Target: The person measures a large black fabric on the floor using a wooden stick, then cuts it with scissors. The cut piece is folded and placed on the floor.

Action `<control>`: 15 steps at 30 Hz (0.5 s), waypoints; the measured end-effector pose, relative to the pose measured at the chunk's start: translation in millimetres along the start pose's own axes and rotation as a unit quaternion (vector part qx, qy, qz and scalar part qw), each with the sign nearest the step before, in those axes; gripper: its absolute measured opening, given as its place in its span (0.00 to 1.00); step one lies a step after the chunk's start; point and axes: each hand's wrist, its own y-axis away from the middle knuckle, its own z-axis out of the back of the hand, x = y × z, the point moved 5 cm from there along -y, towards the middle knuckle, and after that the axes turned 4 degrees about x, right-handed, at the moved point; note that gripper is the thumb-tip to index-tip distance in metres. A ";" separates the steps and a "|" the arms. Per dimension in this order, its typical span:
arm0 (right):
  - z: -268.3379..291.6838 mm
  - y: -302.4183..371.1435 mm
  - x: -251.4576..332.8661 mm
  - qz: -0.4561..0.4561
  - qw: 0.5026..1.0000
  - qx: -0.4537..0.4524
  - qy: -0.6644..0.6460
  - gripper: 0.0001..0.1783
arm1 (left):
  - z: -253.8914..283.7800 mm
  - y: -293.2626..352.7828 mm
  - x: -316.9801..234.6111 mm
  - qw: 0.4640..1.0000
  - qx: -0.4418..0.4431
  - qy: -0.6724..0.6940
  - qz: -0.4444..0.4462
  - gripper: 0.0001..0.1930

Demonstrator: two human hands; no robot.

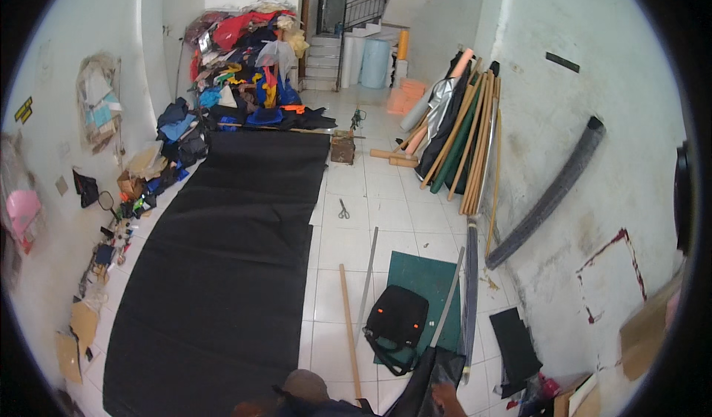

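Note:
At the lower edge, right of the middle, my right hand [446, 398] is closed on a dark, partly shiny sheet of material [424, 387]. The sheet rises just past the hand, and its lower part is cut off. My left hand is not in view. A black bag with straps and small orange tabs [401, 317] lies beyond the sheet, on a green cutting mat [437, 280]. One long metal ruler [450, 291] lies across the mat, and another metal strip [368, 268] lies to its left. A wooden stick [349, 328] stretches toward the lower edge.
A long black fabric sheet [222, 268] covers the left floor. Scissors [343, 209] lie beyond the mat. Cardboard tubes and rolls [475, 135] lean on the right wall. A fabric heap [245, 68] fills the back left. A rounded brown shape [305, 384], unclear in kind, shows at the bottom.

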 end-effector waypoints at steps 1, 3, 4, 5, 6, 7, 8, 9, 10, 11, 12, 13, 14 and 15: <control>-5.2 -32.7 79.8 0.014 0.996 0.005 -0.091 0.17 | 14.8 22.3 31.9 0.998 -0.025 0.040 0.053 0.29; 38.4 -73.8 221.2 0.040 0.980 -0.013 -0.195 0.19 | 33.4 38.9 53.1 0.988 -0.048 0.109 0.096 0.30; 65.4 -104.0 254.9 0.054 0.974 -0.045 -0.214 0.21 | 46.5 21.4 36.6 0.987 -0.046 0.131 0.085 0.30; 84.7 -127.8 283.3 0.066 0.967 -0.076 -0.234 0.23 | 61.8 5.5 22.9 0.985 -0.045 0.145 0.078 0.30; 88.6 -146.0 308.3 0.073 0.964 -0.080 -0.243 0.21 | 77.5 -8.9 13.4 0.984 -0.042 0.158 0.072 0.30; 90.3 -164.1 317.8 0.073 0.960 -0.100 -0.249 0.19 | 100.2 -35.3 -4.4 0.985 -0.029 0.162 0.056 0.30; 89.0 -182.0 337.3 0.077 0.959 -0.108 -0.251 0.17 | 121.2 -53.5 -18.0 0.985 -0.024 0.161 0.049 0.30; 107.5 -145.4 387.8 0.085 0.973 -0.065 -0.206 0.19 | 140.6 -68.7 -30.4 0.986 -0.017 0.159 0.039 0.31; 60.4 -200.4 356.7 0.029 0.971 0.011 -0.238 0.21 | 163.6 -90.3 -50.0 0.988 -0.014 0.155 0.016 0.31; 35.6 -202.2 384.9 0.031 0.977 0.141 -0.155 0.23 | 192.5 -98.4 -57.6 0.988 -0.027 0.151 0.003 0.31; 11.8 -197.0 410.6 0.046 0.972 0.201 -0.109 0.23 | 221.6 -109.2 -71.2 0.988 -0.036 0.149 -0.034 0.31; 9.3 -204.1 431.3 0.060 0.971 0.218 -0.080 0.22 | 255.4 -133.5 -101.5 0.986 -0.052 0.139 -0.082 0.31; 11.1 -208.0 442.0 0.064 0.972 0.215 -0.072 0.22 | 293.6 -159.8 -134.4 0.987 -0.076 0.099 -0.104 0.31; 7.1 -218.0 461.8 0.074 0.970 0.216 -0.078 0.21 | 348.5 -174.4 -167.5 0.989 -0.131 0.041 -0.057 0.30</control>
